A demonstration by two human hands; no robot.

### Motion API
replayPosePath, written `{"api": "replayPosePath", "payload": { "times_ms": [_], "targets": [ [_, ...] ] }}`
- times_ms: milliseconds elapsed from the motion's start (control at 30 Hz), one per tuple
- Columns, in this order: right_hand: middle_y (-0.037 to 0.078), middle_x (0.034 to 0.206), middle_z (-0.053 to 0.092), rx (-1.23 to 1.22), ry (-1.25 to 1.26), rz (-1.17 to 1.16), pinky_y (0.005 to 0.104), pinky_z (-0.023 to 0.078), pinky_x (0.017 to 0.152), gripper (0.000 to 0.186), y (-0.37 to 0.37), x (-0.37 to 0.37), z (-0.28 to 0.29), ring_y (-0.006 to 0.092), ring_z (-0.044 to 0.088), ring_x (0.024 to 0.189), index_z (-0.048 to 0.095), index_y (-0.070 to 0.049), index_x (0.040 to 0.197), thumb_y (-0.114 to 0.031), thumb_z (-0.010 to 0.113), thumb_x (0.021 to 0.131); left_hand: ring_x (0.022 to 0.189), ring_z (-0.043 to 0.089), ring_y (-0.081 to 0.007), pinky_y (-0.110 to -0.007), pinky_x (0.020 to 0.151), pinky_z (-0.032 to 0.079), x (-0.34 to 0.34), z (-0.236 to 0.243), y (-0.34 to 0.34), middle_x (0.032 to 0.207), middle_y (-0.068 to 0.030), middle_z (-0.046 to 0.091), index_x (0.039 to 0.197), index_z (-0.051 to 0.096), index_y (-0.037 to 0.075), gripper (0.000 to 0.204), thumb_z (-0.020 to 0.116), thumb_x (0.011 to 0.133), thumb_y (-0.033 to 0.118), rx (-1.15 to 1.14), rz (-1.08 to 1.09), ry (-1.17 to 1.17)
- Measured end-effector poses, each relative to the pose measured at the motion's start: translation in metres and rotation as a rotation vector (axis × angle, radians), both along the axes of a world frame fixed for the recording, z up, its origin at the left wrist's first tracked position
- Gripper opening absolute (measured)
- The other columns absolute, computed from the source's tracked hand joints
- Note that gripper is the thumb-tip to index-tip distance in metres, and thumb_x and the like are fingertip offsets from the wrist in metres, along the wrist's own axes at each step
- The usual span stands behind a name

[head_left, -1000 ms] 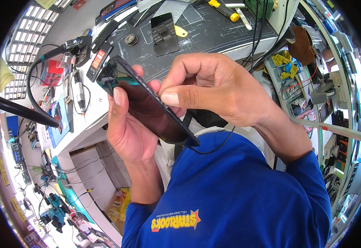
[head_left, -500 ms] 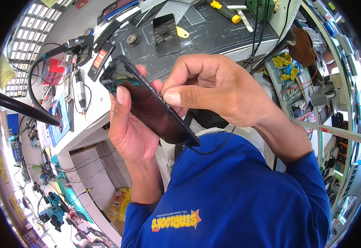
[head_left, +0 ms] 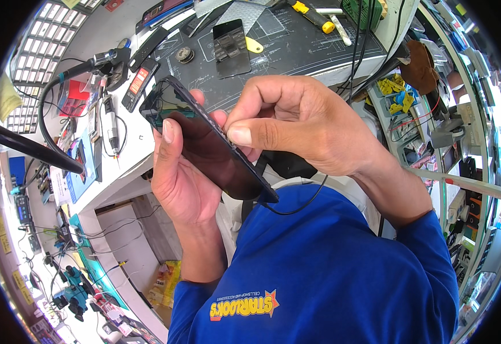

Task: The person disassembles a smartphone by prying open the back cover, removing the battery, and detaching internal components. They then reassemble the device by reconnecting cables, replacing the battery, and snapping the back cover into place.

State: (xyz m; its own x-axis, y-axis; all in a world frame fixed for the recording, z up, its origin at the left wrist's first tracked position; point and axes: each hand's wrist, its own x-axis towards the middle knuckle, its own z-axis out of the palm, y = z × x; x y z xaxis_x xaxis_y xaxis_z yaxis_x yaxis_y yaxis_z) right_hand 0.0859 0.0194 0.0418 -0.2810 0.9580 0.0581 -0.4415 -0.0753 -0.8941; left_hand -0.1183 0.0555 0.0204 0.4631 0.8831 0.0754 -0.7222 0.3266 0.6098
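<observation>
A dark phone (head_left: 207,146) is tilted on its side between my hands, its glossy screen toward me. My left hand (head_left: 184,175) grips it from below, thumb on the screen and fingers behind. My right hand (head_left: 302,126) pinches thumb and forefinger together at the phone's long right edge. Whatever those fingertips hold, if anything, is hidden. Small pale bits show along the edge near them. A black cable (head_left: 305,207) loops below the phone's lower end.
On the dark work mat (head_left: 285,51) lie a dark phone panel (head_left: 231,49), a yellow pick tool (head_left: 254,46), a small round tin (head_left: 185,55) and a yellow cutter (head_left: 313,16). A gooseneck arm (head_left: 47,114) stands left; shelves with small parts (head_left: 396,92) line the right.
</observation>
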Motion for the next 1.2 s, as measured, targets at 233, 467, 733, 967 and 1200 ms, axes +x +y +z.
{"api": "replayPosePath", "payload": {
  "times_ms": [233, 467, 733, 967, 1200],
  "targets": [
    [0.006, 0.093, 0.069, 0.008, 0.002, 0.005, 0.0278, 0.055, 0.080, 0.013, 0.0009, -0.0005, -0.0007, 0.0118, 0.066, 0.083, 0.068, 0.001, 0.100, -0.011, 0.072, 0.101, 0.114, 0.073, -0.0231, -0.045, 0.102, 0.058, -0.0010, 0.0003, 0.0004, 0.125, -0.0139, 0.075, 0.141, 0.062, 0.006, 0.040, 0.049, 0.112, 0.030, -0.011, 0.051, 0.038],
    [0.006, 0.094, 0.069, -0.007, -0.005, 0.010, 0.0279, 0.054, 0.080, 0.013, 0.0018, -0.0002, -0.0006, 0.0117, 0.066, 0.085, 0.067, 0.000, 0.099, -0.012, 0.073, 0.100, 0.113, 0.073, -0.0219, -0.044, 0.100, 0.057, -0.0008, 0.0008, 0.0001, 0.123, -0.0129, 0.075, 0.141, 0.063, 0.008, 0.040, 0.051, 0.111, 0.031, -0.017, 0.031, 0.034],
    [0.005, 0.093, 0.069, -0.009, 0.011, 0.007, 0.0284, 0.054, 0.080, 0.013, 0.0019, -0.0011, -0.0007, 0.0118, 0.065, 0.085, 0.067, -0.001, 0.099, -0.012, 0.074, 0.100, 0.111, 0.073, -0.0246, -0.045, 0.099, 0.057, -0.0030, -0.0013, 0.0003, 0.119, -0.0128, 0.076, 0.143, 0.061, 0.008, 0.042, 0.051, 0.111, 0.034, -0.055, 0.108, 0.118],
    [0.005, 0.094, 0.069, -0.036, 0.018, 0.002, 0.0274, 0.054, 0.080, 0.014, 0.0014, -0.0023, -0.0002, 0.0113, 0.065, 0.084, 0.068, -0.001, 0.098, -0.013, 0.075, 0.099, 0.111, 0.073, -0.0264, -0.044, 0.099, 0.059, -0.0022, 0.0007, -0.0016, 0.130, -0.0148, 0.069, 0.144, 0.055, 0.005, 0.041, 0.056, 0.109, 0.027, -0.062, 0.095, 0.094],
    [0.005, 0.096, 0.069, -0.023, 0.040, 0.004, 0.0257, 0.053, 0.079, 0.014, 0.0012, -0.0039, -0.0014, 0.0106, 0.065, 0.083, 0.068, -0.002, 0.098, -0.014, 0.075, 0.099, 0.112, 0.072, -0.0271, -0.043, 0.100, 0.059, -0.0028, 0.0020, -0.0024, 0.135, -0.0161, 0.066, 0.143, 0.053, 0.003, 0.041, 0.061, 0.107, 0.021, -0.069, 0.076, 0.058]
  ]
}}
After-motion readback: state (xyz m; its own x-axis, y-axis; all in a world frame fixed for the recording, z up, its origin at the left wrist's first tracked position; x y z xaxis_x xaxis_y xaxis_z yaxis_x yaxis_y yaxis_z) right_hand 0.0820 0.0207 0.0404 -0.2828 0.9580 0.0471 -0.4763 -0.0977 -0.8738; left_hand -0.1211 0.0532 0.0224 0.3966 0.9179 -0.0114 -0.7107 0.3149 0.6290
